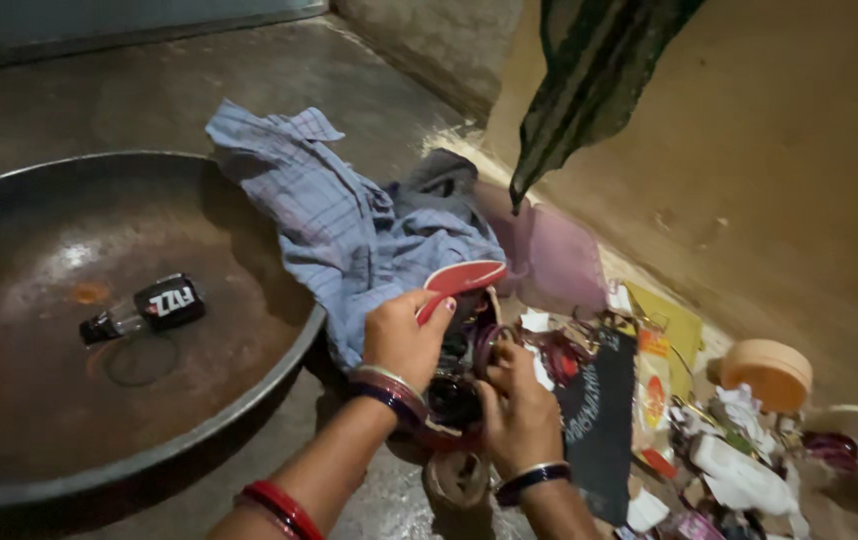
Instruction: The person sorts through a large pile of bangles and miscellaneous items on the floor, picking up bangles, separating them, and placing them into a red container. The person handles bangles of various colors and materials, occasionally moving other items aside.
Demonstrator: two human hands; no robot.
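- Both hands meet low in the middle, over a small dark pouch (454, 395) that sits on the floor among loose clutter.
- Left hand (404, 340), bangles at the wrist, has its fingers (429, 305) curled shut on the pouch's red flap (464, 277), lifting it up and back; held that way, the mouth stays open.
- Right hand (519, 410) grips the pouch's near edge, fingers closed round it, seemingly to steady it while the flap is raised.
- Inside the pouch only dark shapes show; I cannot tell what they are.
- Just behind the pouch lies a crumpled checked cloth (334, 215), draped partly over the rim of a pan (249, 395).
- That wide, shallow metal pan lies to the left and holds one thing: a small bottle (144, 310) with a dark label, on its side near the middle.
- To the right, against the wall (799, 180), packets, papers and a dark card (599, 420) are strewn on the floor.
- Farther right stands a round orange tub (771, 372), lid on, so its contents are hidden.
- Striped fabric (589, 70) hangs down from above, by the wall.
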